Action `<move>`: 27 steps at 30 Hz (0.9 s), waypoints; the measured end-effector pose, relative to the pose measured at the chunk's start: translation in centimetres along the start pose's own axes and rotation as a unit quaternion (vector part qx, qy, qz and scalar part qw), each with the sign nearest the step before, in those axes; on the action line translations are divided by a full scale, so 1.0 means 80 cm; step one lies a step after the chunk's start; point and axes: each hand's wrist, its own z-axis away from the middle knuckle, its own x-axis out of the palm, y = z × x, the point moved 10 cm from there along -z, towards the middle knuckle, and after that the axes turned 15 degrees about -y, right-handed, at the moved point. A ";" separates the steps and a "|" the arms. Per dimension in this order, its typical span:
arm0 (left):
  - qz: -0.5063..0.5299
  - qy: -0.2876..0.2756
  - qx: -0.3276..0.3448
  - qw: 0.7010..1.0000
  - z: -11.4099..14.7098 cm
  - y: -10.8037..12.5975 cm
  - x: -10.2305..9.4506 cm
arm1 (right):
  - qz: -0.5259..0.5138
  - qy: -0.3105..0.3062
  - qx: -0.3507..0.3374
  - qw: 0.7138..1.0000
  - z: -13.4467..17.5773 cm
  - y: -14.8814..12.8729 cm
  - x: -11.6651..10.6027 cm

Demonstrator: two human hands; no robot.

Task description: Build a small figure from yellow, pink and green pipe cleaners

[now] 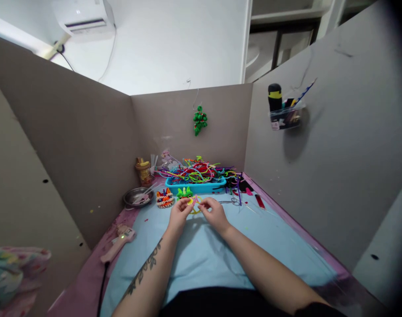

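Over the blue cloth (201, 259), both hands pinch a small yellow and pink pipe cleaner piece (197, 211) between them. My left hand (179, 215) is closed on its left side, fingertips on the pink and yellow part. From the right, my right hand (215, 214) grips it between thumb and forefinger. Its exact shape is partly hidden by my fingers. Just behind the left hand sit a green pipe cleaner figure (184, 193) and an orange and white one (164, 198).
A blue tray (196, 186) heaped with coloured pipe cleaners stands at the back. Scissors (233, 201) and a red item (259, 201) lie right. On the left are a metal bowl (128, 200), a tumbler (143, 171) and a corded glue gun (120, 244). Grey panels enclose three sides.
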 end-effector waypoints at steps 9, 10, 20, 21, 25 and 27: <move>-0.017 0.029 0.040 0.999 0.000 0.008 -0.009 | -0.009 -0.193 -0.142 0.971 0.017 -0.072 0.048; -0.016 0.030 0.039 0.999 0.000 0.008 -0.009 | -0.033 -0.178 -0.133 0.975 0.014 -0.069 0.042; -0.021 -0.015 0.027 0.999 0.000 0.002 0.008 | 0.001 0.003 -0.001 1.000 -0.006 -0.005 -0.006; -0.022 -0.019 0.026 0.999 0.000 0.001 0.009 | 0.002 0.003 -0.002 1.000 -0.005 -0.006 -0.006; -0.035 -0.034 0.024 0.998 0.002 0.002 0.014 | -0.006 0.027 0.014 1.000 -0.003 0.000 -0.009; -0.042 -0.043 0.024 0.998 0.003 0.004 0.018 | -0.014 0.040 0.028 0.999 -0.002 0.005 -0.011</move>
